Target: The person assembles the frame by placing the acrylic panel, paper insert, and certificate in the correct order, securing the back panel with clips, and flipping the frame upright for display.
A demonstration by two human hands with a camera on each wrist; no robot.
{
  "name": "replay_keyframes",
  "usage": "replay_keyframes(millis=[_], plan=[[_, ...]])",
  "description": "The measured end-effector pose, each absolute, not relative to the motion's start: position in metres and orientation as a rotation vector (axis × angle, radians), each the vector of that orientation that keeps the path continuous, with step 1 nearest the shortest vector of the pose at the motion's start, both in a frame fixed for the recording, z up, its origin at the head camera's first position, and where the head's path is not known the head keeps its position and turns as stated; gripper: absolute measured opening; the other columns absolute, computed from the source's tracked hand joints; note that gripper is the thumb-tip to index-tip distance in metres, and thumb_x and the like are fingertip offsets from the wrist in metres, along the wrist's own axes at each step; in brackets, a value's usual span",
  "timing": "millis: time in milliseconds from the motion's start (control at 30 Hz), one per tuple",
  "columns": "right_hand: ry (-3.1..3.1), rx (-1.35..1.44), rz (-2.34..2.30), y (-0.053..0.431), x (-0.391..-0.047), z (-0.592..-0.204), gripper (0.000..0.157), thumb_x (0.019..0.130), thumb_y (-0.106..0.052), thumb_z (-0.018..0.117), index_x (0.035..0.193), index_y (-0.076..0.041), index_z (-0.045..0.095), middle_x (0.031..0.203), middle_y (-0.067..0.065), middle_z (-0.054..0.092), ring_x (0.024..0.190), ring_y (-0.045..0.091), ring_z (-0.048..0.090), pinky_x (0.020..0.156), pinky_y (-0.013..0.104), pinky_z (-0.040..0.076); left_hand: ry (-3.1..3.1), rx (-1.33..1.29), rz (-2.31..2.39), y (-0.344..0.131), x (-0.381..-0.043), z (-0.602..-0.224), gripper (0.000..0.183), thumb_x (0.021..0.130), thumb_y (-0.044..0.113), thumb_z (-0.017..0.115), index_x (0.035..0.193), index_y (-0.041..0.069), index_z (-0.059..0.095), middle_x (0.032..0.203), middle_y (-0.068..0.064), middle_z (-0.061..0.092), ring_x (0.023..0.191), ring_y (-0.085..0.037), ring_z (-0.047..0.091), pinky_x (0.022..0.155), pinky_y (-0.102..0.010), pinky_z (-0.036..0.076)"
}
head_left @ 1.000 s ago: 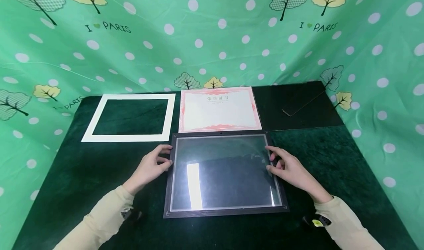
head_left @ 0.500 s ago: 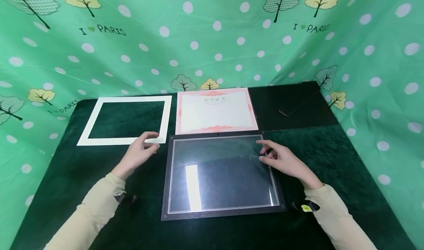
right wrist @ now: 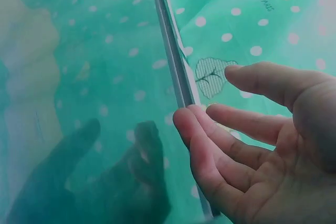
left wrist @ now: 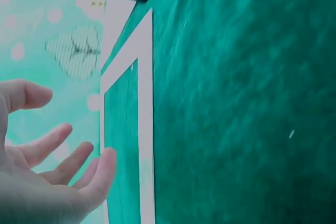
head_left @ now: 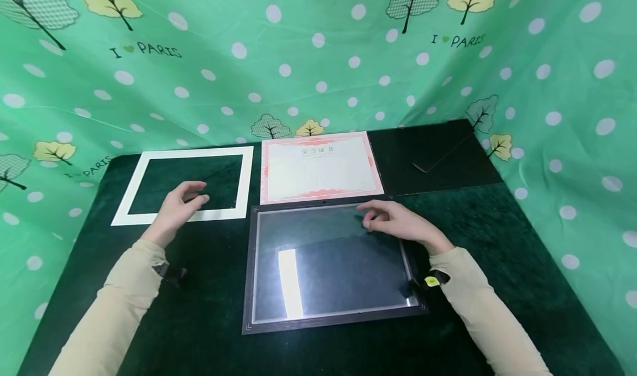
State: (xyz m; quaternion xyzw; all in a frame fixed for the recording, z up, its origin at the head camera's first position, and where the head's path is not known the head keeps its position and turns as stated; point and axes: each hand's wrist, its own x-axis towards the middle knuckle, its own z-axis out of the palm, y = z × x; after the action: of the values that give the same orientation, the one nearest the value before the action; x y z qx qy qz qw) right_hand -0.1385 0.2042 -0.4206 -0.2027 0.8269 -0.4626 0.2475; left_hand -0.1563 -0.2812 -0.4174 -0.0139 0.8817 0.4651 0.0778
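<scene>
My left hand (head_left: 175, 207) hovers over the front side of a white picture mat (head_left: 245, 182), fingers loosely curved with a gap between thumb and fingers. In the left wrist view that hand (left wrist: 58, 182) holds nothing, and the mat (left wrist: 146, 129) lies beyond it. A dark picture frame (head_left: 250, 276) with a clear, shiny pane (head_left: 338, 271) lies flat in front of me. Above its upper right part is my right hand (head_left: 398, 221), relaxed and holding nothing. In the right wrist view the right hand (right wrist: 262, 156) is near the frame's edge (right wrist: 178, 72); contact is unclear.
A white certificate (head_left: 320, 166) with a pink border lies behind the frame. To its right is a black backing board (head_left: 398, 171) with a folded flap. Dark green cloth (head_left: 478, 226) covers the table, and a green dotted curtain (head_left: 298, 44) hangs around the back and sides.
My left hand has left the frame's left edge and moved left to the mat. My right hand has come off the right edge and moved left over the pane.
</scene>
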Motion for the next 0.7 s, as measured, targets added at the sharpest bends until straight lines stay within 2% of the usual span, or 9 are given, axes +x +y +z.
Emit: replay_keyframes(millis=[100, 233, 333, 467, 700], plan=[[2.194, -0.561, -1.297, 0.195, -0.143, -0.424, 0.044, 0.098, -0.014, 0.057, 0.137, 0.005, 0.047, 0.104, 0.012, 0.062, 0.091, 0.027, 0.065, 0.08, 0.039, 0.049, 2.644, -0.088, 1.437, -0.296, -0.163, -0.424, 0.056, 0.1, 0.027, 0.05, 0.144, -0.005, 0.034, 0.145, -0.03, 0.031, 0.132, -0.046, 0.028, 0.101, -0.064, 0.027], [2.155, -0.587, -1.32, 0.184, -0.147, -0.426, 0.044, 0.099, -0.014, 0.056, 0.137, 0.005, 0.046, 0.105, 0.011, 0.062, 0.094, 0.026, 0.065, 0.082, 0.04, 0.05, 2.695, -0.187, 1.464, -0.335, -0.183, -0.458, 0.064, 0.096, 0.046, 0.052, 0.146, 0.008, 0.037, 0.145, -0.022, 0.034, 0.128, -0.039, 0.034, 0.1, -0.057, 0.032], [2.14, -0.619, -1.332, 0.176, -0.149, -0.427, 0.043, 0.098, -0.012, 0.056, 0.137, 0.006, 0.047, 0.105, 0.011, 0.063, 0.094, 0.026, 0.065, 0.08, 0.039, 0.05, 2.757, -0.237, 1.446, -0.373, -0.199, -0.49, 0.074, 0.089, 0.061, 0.053, 0.148, 0.018, 0.038, 0.149, -0.017, 0.032, 0.132, -0.037, 0.03, 0.101, -0.059, 0.03], [2.141, -0.66, -1.331, 0.165, -0.151, -0.43, 0.041, 0.098, -0.01, 0.056, 0.134, 0.007, 0.049, 0.102, 0.01, 0.063, 0.091, 0.026, 0.064, 0.076, 0.035, 0.05, 2.842, -0.289, 1.344, -0.414, -0.207, -0.511, 0.081, 0.089, 0.061, 0.054, 0.151, 0.014, 0.031, 0.154, -0.02, 0.023, 0.138, -0.043, 0.019, 0.101, -0.067, 0.023], [2.146, -0.707, -1.319, 0.142, -0.149, -0.434, 0.038, 0.096, -0.01, 0.058, 0.131, 0.006, 0.053, 0.1, 0.008, 0.065, 0.09, 0.022, 0.063, 0.074, 0.03, 0.05, 2.851, -0.529, 1.132, -0.45, -0.191, -0.503, 0.087, 0.091, 0.056, 0.052, 0.152, 0.002, 0.021, 0.153, -0.029, 0.017, 0.134, -0.05, 0.02, 0.1, -0.067, 0.025]])
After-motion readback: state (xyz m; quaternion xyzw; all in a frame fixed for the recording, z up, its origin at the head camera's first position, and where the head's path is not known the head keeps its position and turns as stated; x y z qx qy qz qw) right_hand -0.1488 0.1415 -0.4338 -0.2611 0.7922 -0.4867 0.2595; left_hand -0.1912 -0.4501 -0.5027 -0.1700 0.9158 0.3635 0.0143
